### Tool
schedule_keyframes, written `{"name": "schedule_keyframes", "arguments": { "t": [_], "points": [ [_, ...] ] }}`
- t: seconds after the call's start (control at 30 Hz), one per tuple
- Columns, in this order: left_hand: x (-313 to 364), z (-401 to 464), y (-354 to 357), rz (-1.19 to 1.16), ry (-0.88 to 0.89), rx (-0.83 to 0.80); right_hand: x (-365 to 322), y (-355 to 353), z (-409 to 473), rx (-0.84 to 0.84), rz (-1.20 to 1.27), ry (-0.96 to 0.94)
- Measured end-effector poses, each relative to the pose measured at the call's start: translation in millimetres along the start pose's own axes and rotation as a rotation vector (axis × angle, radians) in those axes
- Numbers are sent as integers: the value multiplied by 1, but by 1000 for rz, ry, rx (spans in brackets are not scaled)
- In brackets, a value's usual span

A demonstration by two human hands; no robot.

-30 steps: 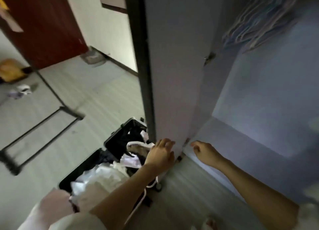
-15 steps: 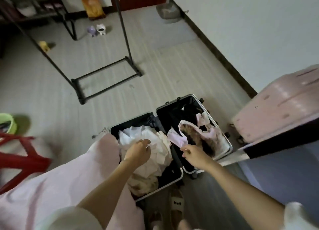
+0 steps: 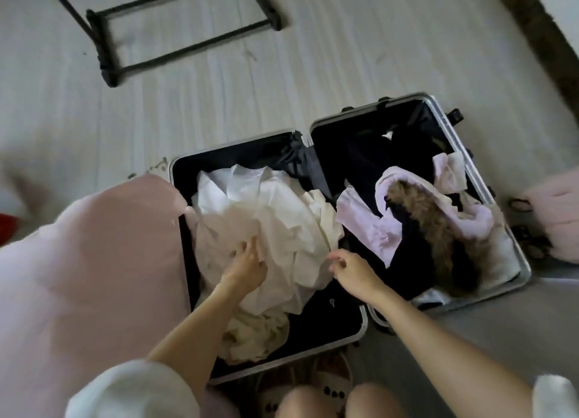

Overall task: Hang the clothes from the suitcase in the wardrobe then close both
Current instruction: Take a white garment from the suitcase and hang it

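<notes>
An open suitcase (image 3: 476,179) lies flat on the floor with both halves showing. The left half holds a crumpled pile of white and cream clothes (image 3: 275,217). In the right half lie a pink jacket with brown fur lining (image 3: 416,210) and dark clothes. My left hand (image 3: 246,265) is on the white pile, its fingers digging into the cloth. Beside the pile's right edge, over the hinge between the halves, is my right hand (image 3: 351,268); its fingers are loosely curled and hold nothing I can see. The wardrobe is out of view.
The black base of a clothes rack (image 3: 188,38) stands on the pale floor beyond the suitcase. A large pink cloth (image 3: 94,261) fills the left side. A pink case (image 3: 557,223) sits at the right edge, and a dark skirting board (image 3: 548,26) runs along the top right.
My view swung from the wardrobe door down to the suitcase and moved closer. Both hands left the door; the left settled on the white clothes and the right came beside them.
</notes>
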State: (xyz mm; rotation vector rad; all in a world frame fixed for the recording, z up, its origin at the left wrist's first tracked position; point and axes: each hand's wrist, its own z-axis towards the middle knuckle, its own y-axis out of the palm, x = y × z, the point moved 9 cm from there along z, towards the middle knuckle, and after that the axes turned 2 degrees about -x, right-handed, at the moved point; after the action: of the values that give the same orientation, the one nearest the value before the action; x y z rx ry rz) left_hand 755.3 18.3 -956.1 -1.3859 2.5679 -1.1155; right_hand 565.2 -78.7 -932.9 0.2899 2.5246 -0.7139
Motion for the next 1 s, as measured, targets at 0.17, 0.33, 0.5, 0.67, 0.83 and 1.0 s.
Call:
{"name": "schedule_keyframes", "arguments": {
  "t": [0.17,0.33,0.5,0.67,0.83,1.0],
  "points": [
    [-26,97,23,-164,-42,181,43,39,74,47,77,34],
    [-7,142,7,-94,128,359,60,49,103,54,117,49],
    [10,89,-29,-321,58,331,21,44,63,3,100,28],
    [51,-6,-104,-420,176,288,-57,19,-16,-11,96,-77],
    [104,-129,-200,-654,264,243,-142,-25,-118,14,176,-193],
    [151,-243,-252,-1256,203,20,-206,-73,-220,111,411,-321]
  ]
}}
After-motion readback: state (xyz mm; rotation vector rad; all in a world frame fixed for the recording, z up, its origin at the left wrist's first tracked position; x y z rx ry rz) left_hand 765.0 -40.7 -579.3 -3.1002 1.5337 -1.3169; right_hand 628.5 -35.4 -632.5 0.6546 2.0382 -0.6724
